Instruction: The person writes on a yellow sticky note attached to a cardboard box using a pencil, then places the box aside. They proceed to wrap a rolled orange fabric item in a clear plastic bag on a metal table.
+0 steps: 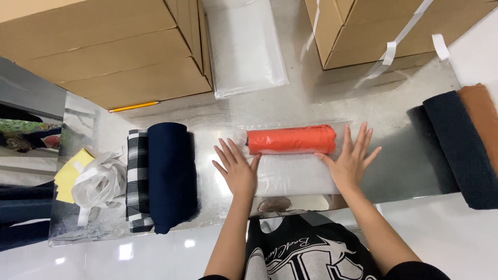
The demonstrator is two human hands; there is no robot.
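Observation:
An orange rolled cloth [291,139] lies inside a clear plastic bag [290,179] on the shiny metal table [386,111]. My left hand [237,169] rests flat on the bag's left end, fingers spread, its fingertips beside the roll's left end. Flat on the bag's right end lies my right hand [351,158], fingers spread and touching the roll's right end. Neither hand grips anything.
A navy cloth roll [171,175] and a black-and-white checked cloth [137,179] lie at the left, beside white tape scraps [98,184] and yellow paper [69,173]. Dark and brown rolls [463,145] lie at the right. Cardboard boxes [109,49], a stack of clear bags [245,46] and a pencil [133,107] sit at the back.

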